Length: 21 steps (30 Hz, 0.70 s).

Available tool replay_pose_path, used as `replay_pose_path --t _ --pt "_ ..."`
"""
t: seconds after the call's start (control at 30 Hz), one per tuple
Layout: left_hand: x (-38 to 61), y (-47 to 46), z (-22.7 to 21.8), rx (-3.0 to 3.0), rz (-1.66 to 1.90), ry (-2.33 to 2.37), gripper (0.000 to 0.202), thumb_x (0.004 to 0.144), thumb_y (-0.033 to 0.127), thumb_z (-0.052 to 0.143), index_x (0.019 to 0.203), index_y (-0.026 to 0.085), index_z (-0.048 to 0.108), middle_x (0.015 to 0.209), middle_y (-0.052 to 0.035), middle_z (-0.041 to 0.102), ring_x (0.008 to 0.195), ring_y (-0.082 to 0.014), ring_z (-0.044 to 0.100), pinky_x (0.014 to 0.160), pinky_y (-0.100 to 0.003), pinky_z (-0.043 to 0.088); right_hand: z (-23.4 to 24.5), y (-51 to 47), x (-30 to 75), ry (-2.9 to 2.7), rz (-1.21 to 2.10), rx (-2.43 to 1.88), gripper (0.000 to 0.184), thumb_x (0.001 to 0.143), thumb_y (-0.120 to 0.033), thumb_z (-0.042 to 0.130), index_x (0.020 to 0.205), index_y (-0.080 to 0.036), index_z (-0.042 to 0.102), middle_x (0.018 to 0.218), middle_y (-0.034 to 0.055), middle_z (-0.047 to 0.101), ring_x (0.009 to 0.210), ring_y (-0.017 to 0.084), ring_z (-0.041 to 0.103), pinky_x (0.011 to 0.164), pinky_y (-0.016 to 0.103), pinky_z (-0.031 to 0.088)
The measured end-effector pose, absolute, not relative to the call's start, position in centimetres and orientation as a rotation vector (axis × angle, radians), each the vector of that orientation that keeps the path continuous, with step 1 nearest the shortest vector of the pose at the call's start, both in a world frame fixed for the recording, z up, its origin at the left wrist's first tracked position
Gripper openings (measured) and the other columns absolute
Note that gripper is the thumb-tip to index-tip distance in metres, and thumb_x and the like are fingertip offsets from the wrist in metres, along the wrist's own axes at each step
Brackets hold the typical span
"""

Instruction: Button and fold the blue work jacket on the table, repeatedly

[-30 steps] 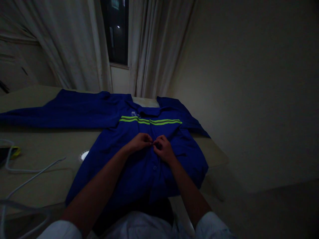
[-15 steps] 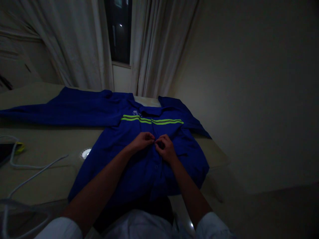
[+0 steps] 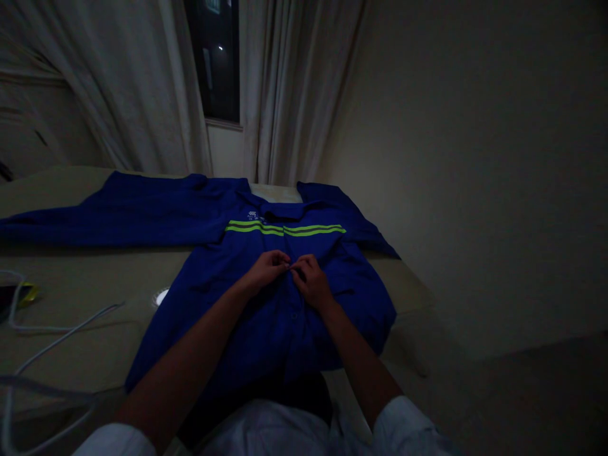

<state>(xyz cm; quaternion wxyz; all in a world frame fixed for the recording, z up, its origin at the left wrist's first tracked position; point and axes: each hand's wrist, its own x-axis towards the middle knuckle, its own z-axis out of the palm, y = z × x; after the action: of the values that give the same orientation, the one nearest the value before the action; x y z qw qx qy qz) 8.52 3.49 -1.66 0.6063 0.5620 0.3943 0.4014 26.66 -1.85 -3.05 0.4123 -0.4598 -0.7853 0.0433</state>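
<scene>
A blue work shirt (image 3: 228,278) with two yellow-green chest stripes (image 3: 285,229) lies front-up on a beige table (image 3: 85,285), one sleeve stretched out to the left. My left hand (image 3: 266,268) and my right hand (image 3: 310,281) meet at the shirt's front placket just below the stripes. Both hands are closed in a pinch on the fabric edges there. A button shows lower on the placket (image 3: 294,315). The room is dim.
White cables (image 3: 57,329) trail over the table's left side beside a dark object with a yellow edge (image 3: 19,294). A small white round thing (image 3: 161,296) lies by the shirt's left edge. Pale curtains (image 3: 285,88) frame a dark window (image 3: 213,57) behind.
Both hands stay pinched at the same spot on the placket, with small finger shifts. The camera view has swayed slightly.
</scene>
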Motion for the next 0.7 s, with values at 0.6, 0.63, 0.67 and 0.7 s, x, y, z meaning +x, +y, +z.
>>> replay_pose_path --t 0.6,0.63,0.67,0.7 --pt "7.76 3.49 -1.32 1.335 0.819 0.953 0.043 0.065 0.046 0.082 0.096 0.018 0.074 0.076 0.0002 0.068 0.06 -0.0111 0.053 0.048 -0.02 0.035 -2.83 -1.83 26.36 -1.988 0.158 -1.206 0.014 0.104 -0.026 0.053 0.11 -0.023 0.065 0.114 0.0104 0.058 0.108 0.023 0.062 0.093 0.036 0.056" --pt "7.74 3.5 -1.35 1.349 0.819 0.953 0.044 0.066 0.049 0.081 0.095 0.017 0.074 0.075 0.0003 0.067 0.059 -0.0111 0.052 0.048 -0.02 0.035 -2.83 -1.83 26.33 -1.989 0.163 -1.2 0.013 0.104 -0.026 0.053 0.11 -0.022 0.064 0.113 0.0106 0.058 0.108 0.023 0.062 0.093 0.037 0.056" --pt "7.77 3.51 -1.43 1.36 0.825 0.955 0.045 0.066 0.052 0.08 0.094 0.017 0.073 0.073 0.0006 0.066 0.058 -0.0109 0.052 0.047 -0.02 0.035 -2.83 -1.82 26.31 -1.994 0.167 -1.191 0.013 0.104 -0.025 0.052 0.109 -0.022 0.064 0.113 0.0108 0.058 0.108 0.024 0.062 0.094 0.038 0.056" --pt "7.86 3.51 -1.54 1.368 0.833 0.961 0.047 0.066 0.054 0.08 0.093 0.016 0.073 0.072 0.0008 0.065 0.056 -0.0106 0.051 0.046 -0.021 0.035 -2.84 -1.81 26.3 -2.003 0.167 -1.179 0.013 0.105 -0.025 0.051 0.109 -0.021 0.063 0.112 0.0109 0.058 0.108 0.024 0.062 0.094 0.039 0.056"
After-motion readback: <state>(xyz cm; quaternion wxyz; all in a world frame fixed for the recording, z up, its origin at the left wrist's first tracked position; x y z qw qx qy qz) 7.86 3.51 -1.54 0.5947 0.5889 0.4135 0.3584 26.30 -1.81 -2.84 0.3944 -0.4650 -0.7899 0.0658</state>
